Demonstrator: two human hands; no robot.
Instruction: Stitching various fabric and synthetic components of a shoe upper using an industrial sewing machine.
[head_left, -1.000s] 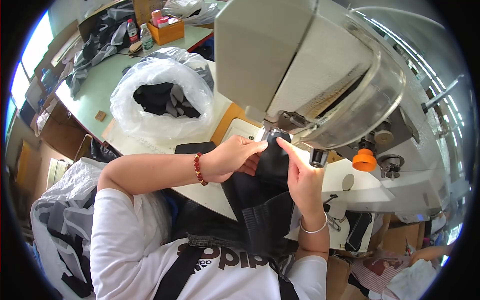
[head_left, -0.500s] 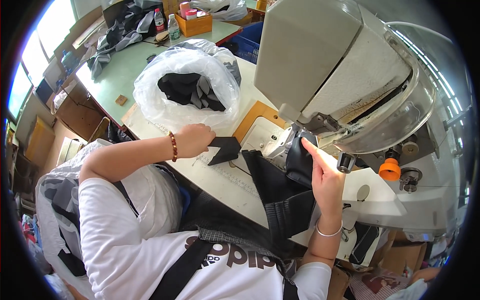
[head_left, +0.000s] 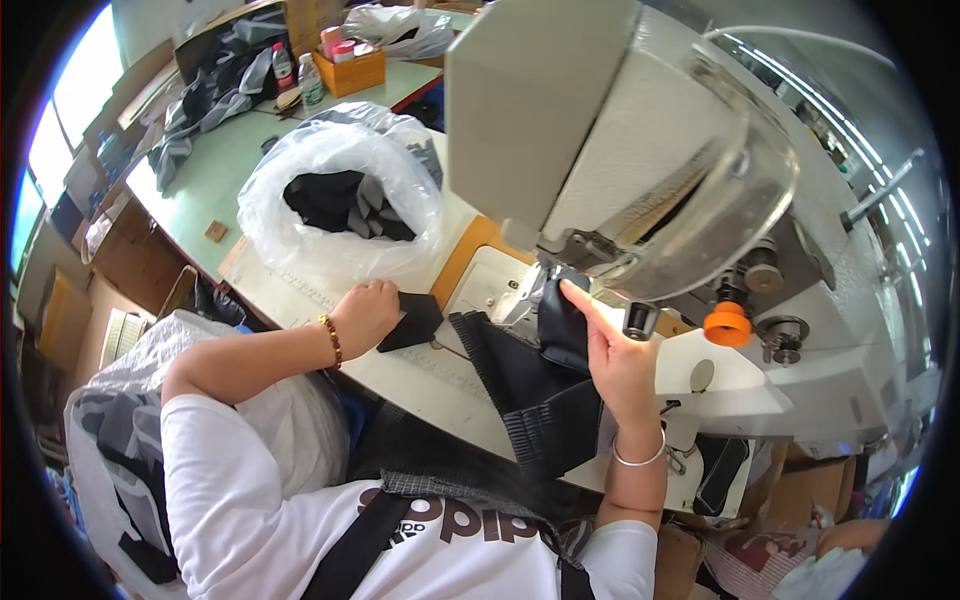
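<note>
Cloth [head_left: 540, 430], black and matt, lies across the near table edge, its closest end ribbed and a crimped edge running up its left side. Its upper end meets a smooth, faintly shiny black panel [head_left: 563, 335] reaching under the machine's needle area. The right hand [head_left: 622, 365] lays a straight index finger on this panel, other fingers loosely bent; whether the thumb grips is hidden. The left hand [head_left: 367, 318], fingers curled, touches a flat, angular black piece [head_left: 413, 325]; I cannot tell whether it pinches it.

Pale tabletop [head_left: 440, 382] shows between piece and cloth, its front edge slanting down rightward. Beyond is a shiny metal plate [head_left: 487, 282] bordered by a tan wooden strip [head_left: 462, 252].

The boxy grey machine [head_left: 540, 110] overhangs the right hand, crowding it from above; an orange knob [head_left: 728, 323] juts out at right. Past the left hand, a crinkled, translucent bag [head_left: 270, 215] gapes around black and grey scraps [head_left: 345, 203], blocking the way. Farther off, a green table [head_left: 190, 205] bears bottles [head_left: 311, 88] and an orange box [head_left: 352, 75].
</note>
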